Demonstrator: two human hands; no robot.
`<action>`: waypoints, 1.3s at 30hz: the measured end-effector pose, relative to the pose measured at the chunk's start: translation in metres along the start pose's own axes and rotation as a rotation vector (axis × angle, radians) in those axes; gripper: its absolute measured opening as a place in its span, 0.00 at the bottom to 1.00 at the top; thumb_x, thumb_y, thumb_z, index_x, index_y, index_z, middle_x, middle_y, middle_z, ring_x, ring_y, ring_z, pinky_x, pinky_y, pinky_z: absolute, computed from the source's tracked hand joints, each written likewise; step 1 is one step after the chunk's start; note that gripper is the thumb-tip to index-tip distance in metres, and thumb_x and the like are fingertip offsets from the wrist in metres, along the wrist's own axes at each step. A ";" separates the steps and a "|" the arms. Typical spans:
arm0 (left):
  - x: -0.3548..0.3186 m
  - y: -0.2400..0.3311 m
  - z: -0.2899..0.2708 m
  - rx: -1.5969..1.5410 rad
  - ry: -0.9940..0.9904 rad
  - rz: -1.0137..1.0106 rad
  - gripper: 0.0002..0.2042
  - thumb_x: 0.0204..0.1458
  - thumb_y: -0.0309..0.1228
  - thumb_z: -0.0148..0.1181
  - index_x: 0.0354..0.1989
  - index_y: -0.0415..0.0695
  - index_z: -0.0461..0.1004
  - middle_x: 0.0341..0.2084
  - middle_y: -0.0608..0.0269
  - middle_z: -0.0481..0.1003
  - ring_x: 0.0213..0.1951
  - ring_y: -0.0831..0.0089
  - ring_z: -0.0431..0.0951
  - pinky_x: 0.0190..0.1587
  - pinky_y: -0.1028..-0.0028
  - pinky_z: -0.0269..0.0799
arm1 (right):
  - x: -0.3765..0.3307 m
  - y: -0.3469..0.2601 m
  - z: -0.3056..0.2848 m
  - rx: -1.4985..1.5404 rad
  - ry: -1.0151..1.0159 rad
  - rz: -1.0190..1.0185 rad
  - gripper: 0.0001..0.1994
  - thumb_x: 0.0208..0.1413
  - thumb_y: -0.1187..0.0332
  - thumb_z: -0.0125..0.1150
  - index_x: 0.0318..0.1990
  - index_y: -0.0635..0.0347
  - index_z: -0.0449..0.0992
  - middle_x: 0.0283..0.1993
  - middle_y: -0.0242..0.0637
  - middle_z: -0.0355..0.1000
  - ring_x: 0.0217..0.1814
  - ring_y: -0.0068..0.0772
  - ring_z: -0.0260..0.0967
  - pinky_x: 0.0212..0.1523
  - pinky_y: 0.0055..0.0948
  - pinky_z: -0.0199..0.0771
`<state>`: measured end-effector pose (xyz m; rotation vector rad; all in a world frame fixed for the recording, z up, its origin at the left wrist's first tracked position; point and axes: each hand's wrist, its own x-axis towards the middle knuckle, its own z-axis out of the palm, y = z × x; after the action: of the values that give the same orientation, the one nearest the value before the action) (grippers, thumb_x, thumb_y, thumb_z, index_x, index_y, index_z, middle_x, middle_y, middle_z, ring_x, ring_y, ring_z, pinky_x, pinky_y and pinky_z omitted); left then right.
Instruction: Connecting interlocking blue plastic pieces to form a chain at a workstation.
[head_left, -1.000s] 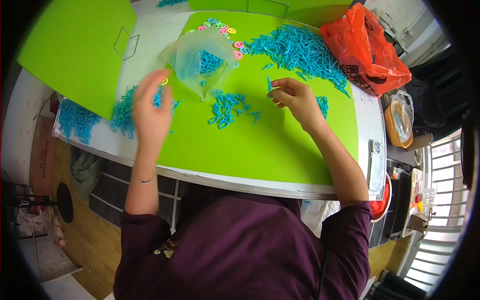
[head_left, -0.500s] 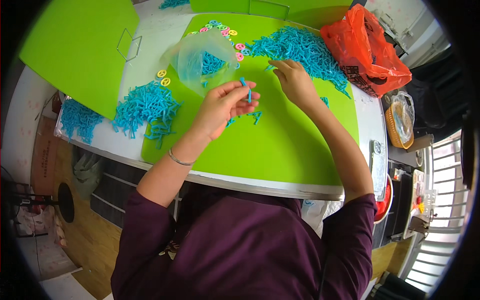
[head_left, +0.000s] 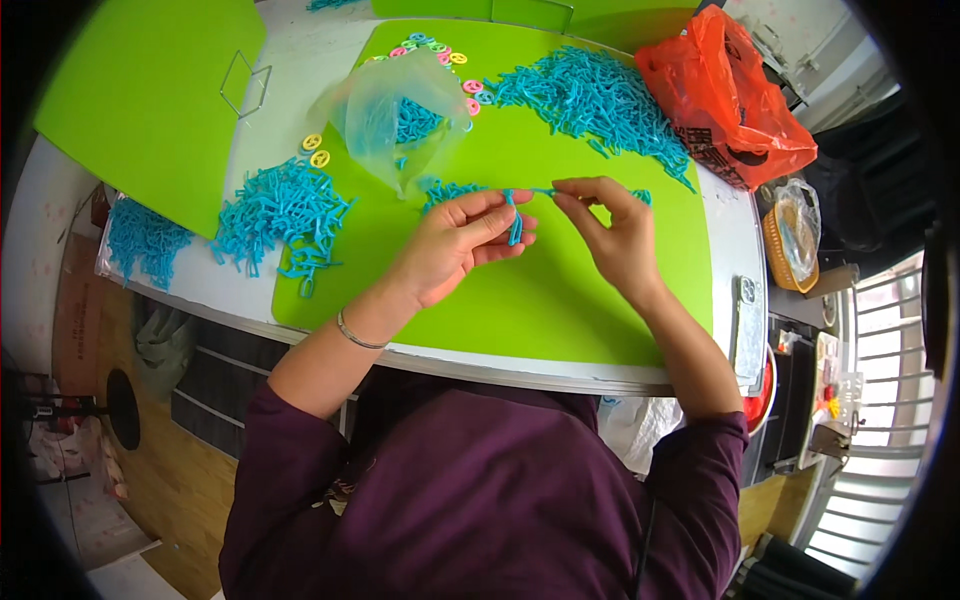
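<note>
While both hands are meeting above the middle of the green mat, the scene is reading like this:

Left hand (head_left: 455,245): fingers are pinching shut on a blue plastic piece (head_left: 514,228), which is hanging down from the fingertips.
Right hand (head_left: 610,230): thumb and forefinger are closing on a thin blue strip (head_left: 545,191) that is running across toward the left fingertips (whether the two blue parts are joined, I cannot tell).
Green mat (head_left: 520,300): it is lying on the white worktop (head_left: 722,250), reaching almost to the near edge.
Near blue pile (head_left: 285,212): loose pieces are spilling over the mat's left edge onto the worktop.
Far blue pile (head_left: 590,95): a larger heap is spreading along the mat's far right side.
Clear bag (head_left: 395,115): it is sitting near the mat's far left corner, with blue pieces inside.
Coloured rings (head_left: 440,55): pink, yellow and blue ones are lying at the mat's far edge.
Orange bag (head_left: 725,100): it is resting at the worktop's far right corner.
Phone (head_left: 747,320): it is lying along the worktop's right edge.
</note>
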<state>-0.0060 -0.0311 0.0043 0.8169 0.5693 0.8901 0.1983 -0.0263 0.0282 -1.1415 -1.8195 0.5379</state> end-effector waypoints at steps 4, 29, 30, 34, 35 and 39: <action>-0.002 0.000 0.004 -0.013 -0.005 -0.043 0.14 0.57 0.30 0.50 0.51 0.41 0.68 0.38 0.61 0.74 0.41 0.73 0.75 0.46 0.74 0.72 | -0.007 -0.013 -0.001 -0.040 0.106 -0.161 0.07 0.45 0.79 0.63 0.34 0.63 0.77 0.31 0.36 0.74 0.34 0.28 0.70 0.36 0.25 0.68; 0.002 0.009 0.004 0.314 0.273 0.489 0.11 0.56 0.33 0.53 0.41 0.39 0.73 0.35 0.63 0.75 0.32 0.80 0.74 0.34 0.79 0.75 | -0.004 -0.008 0.019 0.099 -0.113 0.049 0.06 0.50 0.72 0.61 0.36 0.63 0.76 0.33 0.36 0.74 0.35 0.26 0.72 0.38 0.25 0.70; 0.001 0.015 0.001 0.313 0.268 0.489 0.11 0.56 0.33 0.53 0.41 0.39 0.73 0.35 0.63 0.75 0.32 0.80 0.74 0.34 0.79 0.75 | -0.004 -0.001 0.020 0.095 -0.109 0.049 0.06 0.50 0.72 0.61 0.36 0.63 0.76 0.33 0.36 0.74 0.35 0.26 0.72 0.38 0.25 0.70; -0.003 0.028 -0.005 0.303 0.283 0.397 0.12 0.55 0.32 0.55 0.40 0.35 0.72 0.31 0.59 0.75 0.30 0.77 0.77 0.34 0.80 0.75 | -0.010 0.018 0.033 -0.314 -0.066 -0.216 0.09 0.43 0.69 0.65 0.33 0.59 0.76 0.29 0.38 0.70 0.32 0.38 0.67 0.34 0.34 0.68; -0.004 0.028 -0.006 0.358 0.286 0.413 0.11 0.53 0.30 0.56 0.40 0.35 0.72 0.30 0.60 0.75 0.30 0.77 0.77 0.33 0.80 0.75 | -0.012 0.017 0.035 -0.330 -0.120 -0.083 0.09 0.42 0.68 0.66 0.33 0.59 0.76 0.29 0.37 0.70 0.33 0.37 0.67 0.34 0.33 0.68; -0.002 0.024 -0.010 0.445 0.289 0.407 0.10 0.49 0.25 0.61 0.39 0.36 0.72 0.28 0.61 0.75 0.30 0.77 0.77 0.31 0.80 0.74 | -0.014 0.018 0.042 -0.331 -0.184 -0.006 0.10 0.42 0.66 0.66 0.32 0.58 0.76 0.30 0.37 0.70 0.33 0.37 0.67 0.36 0.33 0.68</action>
<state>-0.0250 -0.0200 0.0178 1.2448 0.8917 1.2906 0.1729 -0.0256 -0.0125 -1.3411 -2.1263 0.3541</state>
